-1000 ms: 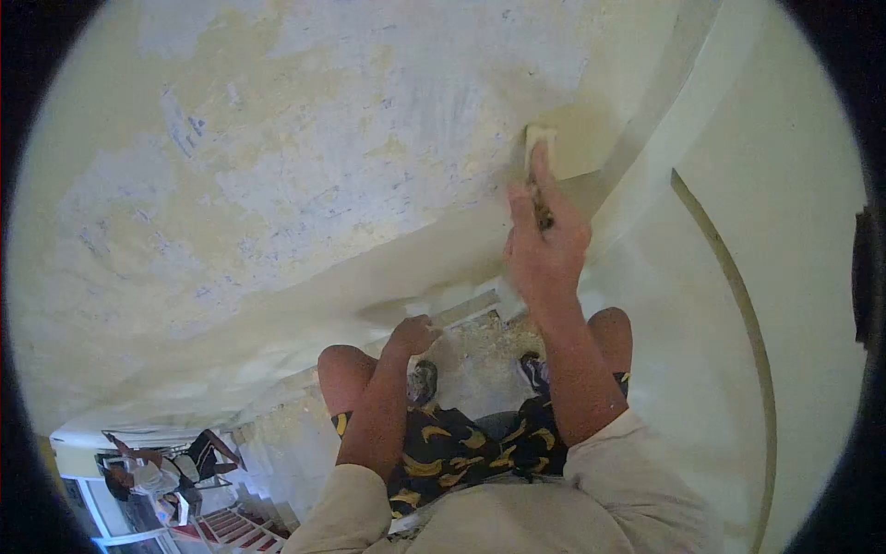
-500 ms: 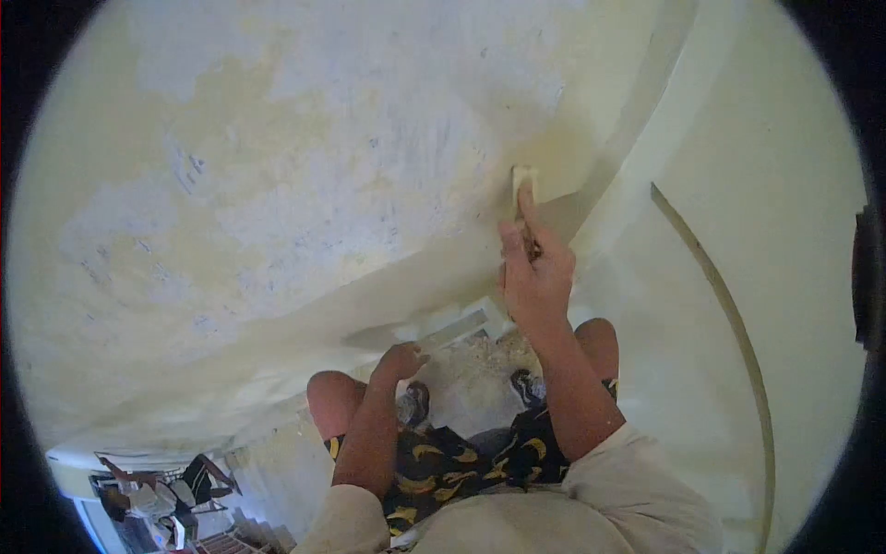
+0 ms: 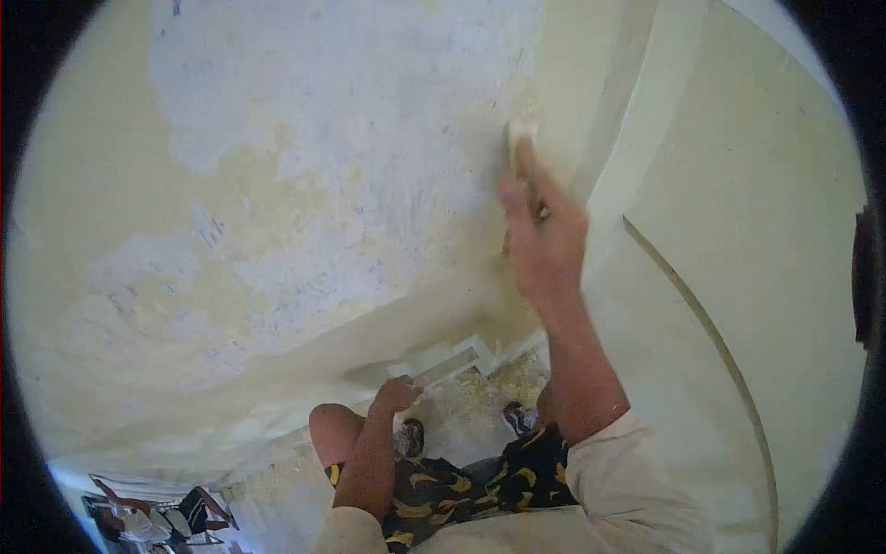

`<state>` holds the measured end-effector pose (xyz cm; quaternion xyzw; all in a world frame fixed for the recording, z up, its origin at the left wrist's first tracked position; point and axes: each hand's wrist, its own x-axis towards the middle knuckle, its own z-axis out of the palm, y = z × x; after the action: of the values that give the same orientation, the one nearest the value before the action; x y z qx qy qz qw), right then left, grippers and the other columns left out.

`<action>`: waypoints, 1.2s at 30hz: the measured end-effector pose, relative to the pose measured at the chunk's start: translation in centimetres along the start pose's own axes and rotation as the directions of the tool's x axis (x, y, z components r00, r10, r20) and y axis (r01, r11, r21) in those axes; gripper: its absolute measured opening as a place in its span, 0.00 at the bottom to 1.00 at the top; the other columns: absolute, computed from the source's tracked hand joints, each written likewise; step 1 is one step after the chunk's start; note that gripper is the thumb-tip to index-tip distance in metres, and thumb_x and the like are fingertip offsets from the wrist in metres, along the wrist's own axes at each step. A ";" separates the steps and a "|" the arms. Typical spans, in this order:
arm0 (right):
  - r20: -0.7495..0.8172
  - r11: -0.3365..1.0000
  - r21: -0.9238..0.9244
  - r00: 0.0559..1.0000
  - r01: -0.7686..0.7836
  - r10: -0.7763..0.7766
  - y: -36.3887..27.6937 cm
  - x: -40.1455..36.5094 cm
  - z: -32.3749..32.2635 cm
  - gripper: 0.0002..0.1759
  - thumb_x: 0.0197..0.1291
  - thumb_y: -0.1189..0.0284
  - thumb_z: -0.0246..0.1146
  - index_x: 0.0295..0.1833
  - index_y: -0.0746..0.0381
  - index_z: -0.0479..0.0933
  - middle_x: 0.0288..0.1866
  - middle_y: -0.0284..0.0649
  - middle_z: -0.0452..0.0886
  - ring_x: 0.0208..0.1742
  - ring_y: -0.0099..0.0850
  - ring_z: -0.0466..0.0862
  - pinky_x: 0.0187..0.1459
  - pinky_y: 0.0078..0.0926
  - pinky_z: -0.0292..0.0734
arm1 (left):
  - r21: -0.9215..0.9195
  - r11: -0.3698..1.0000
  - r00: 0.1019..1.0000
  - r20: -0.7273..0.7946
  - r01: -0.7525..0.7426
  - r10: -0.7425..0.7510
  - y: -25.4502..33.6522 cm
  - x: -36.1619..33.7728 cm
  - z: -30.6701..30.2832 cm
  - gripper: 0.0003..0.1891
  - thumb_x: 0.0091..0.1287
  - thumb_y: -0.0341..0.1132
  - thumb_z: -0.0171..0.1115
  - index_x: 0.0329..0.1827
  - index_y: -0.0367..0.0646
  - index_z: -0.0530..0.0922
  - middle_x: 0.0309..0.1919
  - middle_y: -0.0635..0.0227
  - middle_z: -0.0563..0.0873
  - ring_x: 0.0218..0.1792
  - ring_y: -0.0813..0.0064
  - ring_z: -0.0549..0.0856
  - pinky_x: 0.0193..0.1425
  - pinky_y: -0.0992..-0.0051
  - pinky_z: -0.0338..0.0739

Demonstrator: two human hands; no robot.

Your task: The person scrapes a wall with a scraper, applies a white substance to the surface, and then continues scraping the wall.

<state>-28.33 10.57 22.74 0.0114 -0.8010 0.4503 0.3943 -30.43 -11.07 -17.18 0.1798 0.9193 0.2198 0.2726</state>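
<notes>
My right hand (image 3: 549,235) is closed round a small putty knife (image 3: 521,132), its forefinger stretched along the tool. The pale blade, slightly smeared by motion, is against or very near the patchy wall (image 3: 369,120). Low down, between my knees and the wall, my left hand (image 3: 399,395) is closed at one end of a long, flat, pale blade (image 3: 448,367) that looks like a wide putty knife. Its fingers are partly hidden. White filler patches and bluish marks cover much of the yellowish wall.
A corner with a raised band (image 3: 637,111) meets a second wall (image 3: 738,185) on my right, which carries a dark curved line (image 3: 701,314). Below lies the stained floor (image 3: 452,415) by my shoes. Another person (image 3: 152,522) is far off at lower left.
My right hand has moved up the wall with the putty knife. The view has shifted, so my left hand and its blade sit lower in the picture.
</notes>
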 end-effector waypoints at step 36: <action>0.082 0.931 0.366 0.996 0.010 -0.043 -2.3 -5.4 -5.5 0.28 0.54 0.78 0.63 0.62 0.71 0.66 0.46 0.52 0.78 0.44 0.34 0.83 0.40 0.28 0.78 | 0.875 0.245 -0.044 -0.289 -0.418 0.956 31.6 -14.4 -32.5 0.18 0.53 0.35 0.58 0.47 0.40 0.78 0.50 0.58 0.81 0.58 0.56 0.76 0.59 0.59 0.71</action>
<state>-20.36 11.42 22.45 0.1153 -0.7199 0.5849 0.3555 -31.28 -0.98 29.35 0.5876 0.6732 0.1116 -0.4349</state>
